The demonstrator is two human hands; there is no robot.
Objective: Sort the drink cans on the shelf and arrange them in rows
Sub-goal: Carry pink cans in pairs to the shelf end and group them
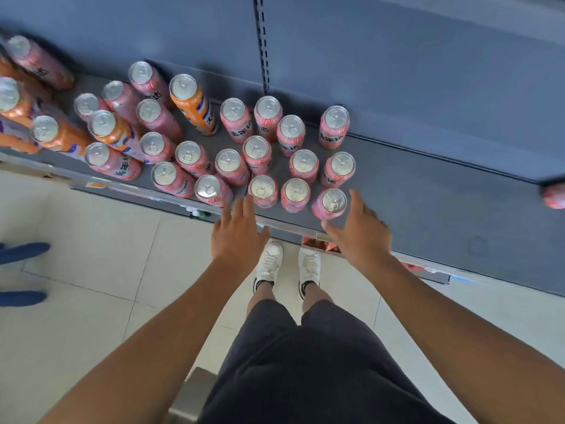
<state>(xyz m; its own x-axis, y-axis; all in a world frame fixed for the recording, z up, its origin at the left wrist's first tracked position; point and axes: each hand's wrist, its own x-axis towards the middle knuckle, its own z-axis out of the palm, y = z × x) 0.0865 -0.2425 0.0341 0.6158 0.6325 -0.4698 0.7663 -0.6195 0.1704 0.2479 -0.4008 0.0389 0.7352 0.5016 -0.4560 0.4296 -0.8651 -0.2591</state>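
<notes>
Head view: looks straight down on a dark grey shelf (428,194) with many drink cans standing on it, silver tops up.
Pink cans: the pink cans (304,163) fill the middle of the shelf in loose, not yet straight rows; more of them stand at the left, mixed with the orange ones.
Orange cans: one tall orange can (191,105) stands near the back among the pink ones; the other orange cans (46,133) are crowded at the left end.
Left grip: the left grip (238,231) is open, fingers straight and spread, at the front edge of the shelf, just beside the front middle can (262,188); it holds nothing.
Right grip: the right grip (360,231) is open, with the thumb on one side and the fingers on the other side of the front right can (333,201); I cannot tell if they touch it.
Far right: one single pink can (555,195) is at the picture edge, well apart from the others.
Floor: light tiles (91,240), with white shoes (269,261) below the shelf edge.
</notes>
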